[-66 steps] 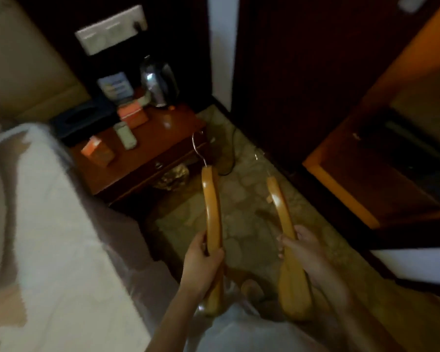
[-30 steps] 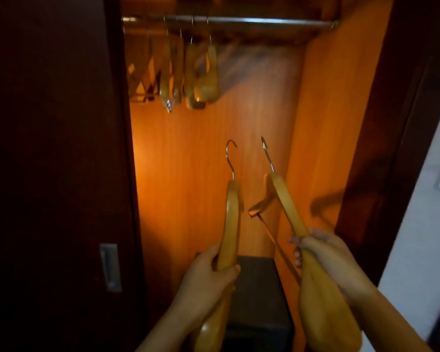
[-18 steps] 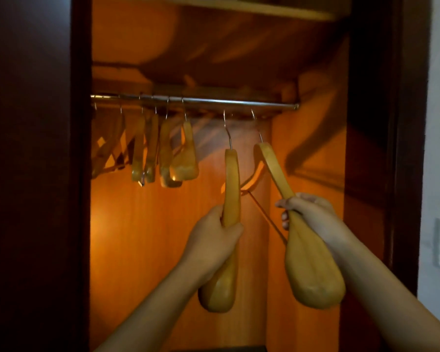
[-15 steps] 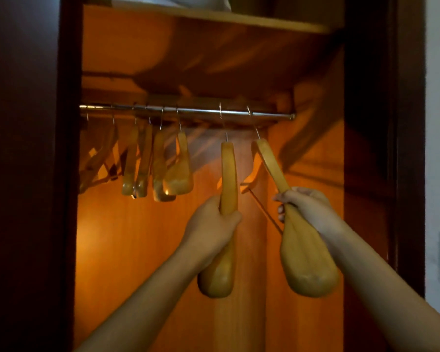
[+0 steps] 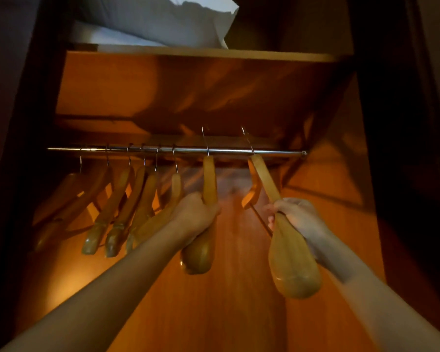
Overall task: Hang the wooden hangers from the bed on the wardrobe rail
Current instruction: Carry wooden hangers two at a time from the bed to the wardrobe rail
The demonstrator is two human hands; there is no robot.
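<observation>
The left hand (image 5: 197,214) holds one hanger (image 5: 201,240) with the fingers closed around its wooden body. The right hand (image 5: 296,217) holds a second hanger (image 5: 291,262) in the same way, more to the right. Both are raised to the rail (image 5: 226,150). Their hooks stand above the bar, and I cannot tell if the hooks are already over it or only in front of it. Six other hangers (image 5: 117,212) hang on the left part of the rail, close together.

I think the risk is here: if a hand opens before the hook sits on the bar, the hanger falls to the wardrobe floor. The right hanger is tilted, so its hook may slide off the side of the bar. The left hanger is near the hanging group and may knock the nearest one. A shelf (image 5: 201,55) with a pillow (image 5: 163,19) is above, and lifting too high could hit its underside.
</observation>
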